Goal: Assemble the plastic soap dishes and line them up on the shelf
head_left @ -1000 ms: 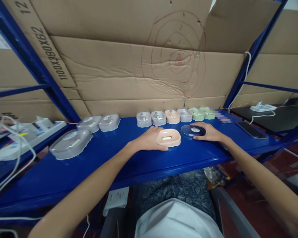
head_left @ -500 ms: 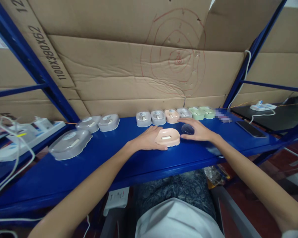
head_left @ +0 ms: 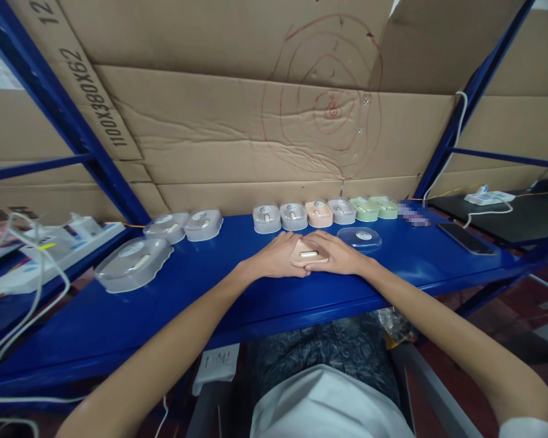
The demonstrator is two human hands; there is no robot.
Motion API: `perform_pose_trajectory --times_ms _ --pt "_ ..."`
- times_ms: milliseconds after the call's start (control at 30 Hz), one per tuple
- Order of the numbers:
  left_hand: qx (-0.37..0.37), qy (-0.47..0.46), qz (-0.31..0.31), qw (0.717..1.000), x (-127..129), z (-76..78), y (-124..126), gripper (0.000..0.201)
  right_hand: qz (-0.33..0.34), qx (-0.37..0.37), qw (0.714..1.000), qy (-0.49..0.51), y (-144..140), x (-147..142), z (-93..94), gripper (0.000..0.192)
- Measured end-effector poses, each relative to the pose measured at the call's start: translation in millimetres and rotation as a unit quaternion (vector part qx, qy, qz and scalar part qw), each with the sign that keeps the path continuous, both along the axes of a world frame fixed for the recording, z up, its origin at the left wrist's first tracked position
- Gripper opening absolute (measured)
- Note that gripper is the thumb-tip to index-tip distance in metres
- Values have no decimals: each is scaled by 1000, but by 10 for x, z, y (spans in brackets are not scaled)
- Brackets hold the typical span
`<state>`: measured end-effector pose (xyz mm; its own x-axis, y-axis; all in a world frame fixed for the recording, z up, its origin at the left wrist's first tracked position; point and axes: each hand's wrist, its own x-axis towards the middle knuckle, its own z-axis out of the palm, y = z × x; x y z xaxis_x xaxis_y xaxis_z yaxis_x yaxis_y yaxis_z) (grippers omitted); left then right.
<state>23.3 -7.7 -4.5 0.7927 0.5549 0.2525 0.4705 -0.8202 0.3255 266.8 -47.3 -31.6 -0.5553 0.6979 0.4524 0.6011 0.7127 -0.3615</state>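
Observation:
In the head view, both my hands close round a small peach plastic box [head_left: 301, 260] with rounded corners, like a soap box without its lid. A white oblong piece [head_left: 308, 253] shows in its middle. My left hand [head_left: 274, 255] grips the left side, the thumb along the near edge. From the right, my right hand [head_left: 340, 252] holds the other side, its fingers over the far edge. The hands cover most of the rim. A clear lid [head_left: 363, 237] with a round sticker lies on the blue shelf just beyond my right hand.
Along the back of the blue shelf [head_left: 201, 316] stand several lidded boxes in grey, a peach one [head_left: 319, 214] and green [head_left: 365, 210]. More grey boxes [head_left: 132, 264] are at the left. A phone [head_left: 466, 239] lies right; power strips and white cables flank the shelf.
My right hand has let go of the clear lid, which now lies on the shelf. It has moved left onto the peach box, which my left hand still holds.

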Motion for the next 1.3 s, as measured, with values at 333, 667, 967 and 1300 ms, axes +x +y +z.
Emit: perform_pose_trajectory --times_ms 333,667,967,1300 --pt "-8 -39 -13 999 -24 -28 8 64 -5 14 999 35 -11 -58 4 65" --pt "-10 -41 -32 999 0 70 -49 60 12 76 996 35 -14 -53 10 60" --pt "-42 -59 -34 997 -22 10 14 74 -24 81 990 116 -11 -68 5 61" --pt "-27 -60 -18 998 -59 -2 48 98 -77 49 979 184 -26 -54 92 45"
